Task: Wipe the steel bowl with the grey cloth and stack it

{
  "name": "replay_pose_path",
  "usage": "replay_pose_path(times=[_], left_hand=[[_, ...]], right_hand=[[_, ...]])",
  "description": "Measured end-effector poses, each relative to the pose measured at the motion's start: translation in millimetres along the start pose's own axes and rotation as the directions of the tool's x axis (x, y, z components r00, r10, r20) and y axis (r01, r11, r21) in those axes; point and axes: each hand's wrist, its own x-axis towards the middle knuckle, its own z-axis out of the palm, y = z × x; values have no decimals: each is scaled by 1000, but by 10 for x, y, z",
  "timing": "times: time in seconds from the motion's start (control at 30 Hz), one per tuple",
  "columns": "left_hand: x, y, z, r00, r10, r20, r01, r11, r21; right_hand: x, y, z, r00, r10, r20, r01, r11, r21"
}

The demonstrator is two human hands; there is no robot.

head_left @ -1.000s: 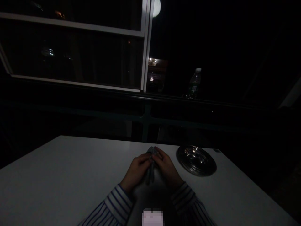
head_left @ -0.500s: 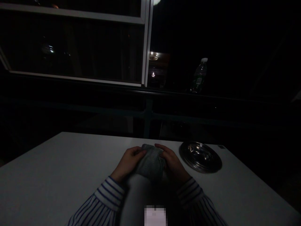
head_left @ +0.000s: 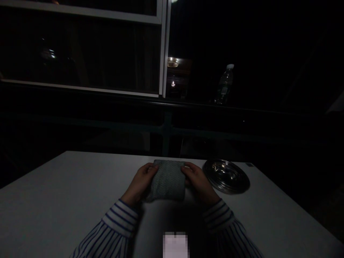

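A grey-green textured cloth [head_left: 169, 181], roughly square and apparently folded, hangs between my two hands over the white table. My left hand [head_left: 141, 181] pinches its upper left corner, thumb in front. At the upper right corner my right hand [head_left: 197, 179] grips it the same way. Most of the fingers are hidden behind the cloth. Just right of my right hand, a shiny round metal dish [head_left: 227, 175] rests on the table.
The white table [head_left: 67, 200] runs under both arms, its far edge just beyond the cloth. A small dark label [head_left: 249, 165] lies at the far right corner. Past the table, a clear plastic bottle [head_left: 225, 84] with a white cap stands on a dark ledge beside a white window frame [head_left: 163, 50].
The cloth, bunched up before, is now spread flat and wider. My hands have moved slightly apart, each holding an upper corner. The whole view has shifted a little.
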Motion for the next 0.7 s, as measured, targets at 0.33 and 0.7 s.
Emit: replay_pose_path(times=[0.33, 0.7], left_hand=[[-23, 39, 30, 999, 19, 30, -16, 996, -88], [-38, -44, 188, 993, 44, -108, -70, 968, -242]], right_hand=[[1, -13, 16, 991, -130, -27, 126, 986, -107], [-21, 100, 136, 993, -48, 104, 48, 999, 6]])
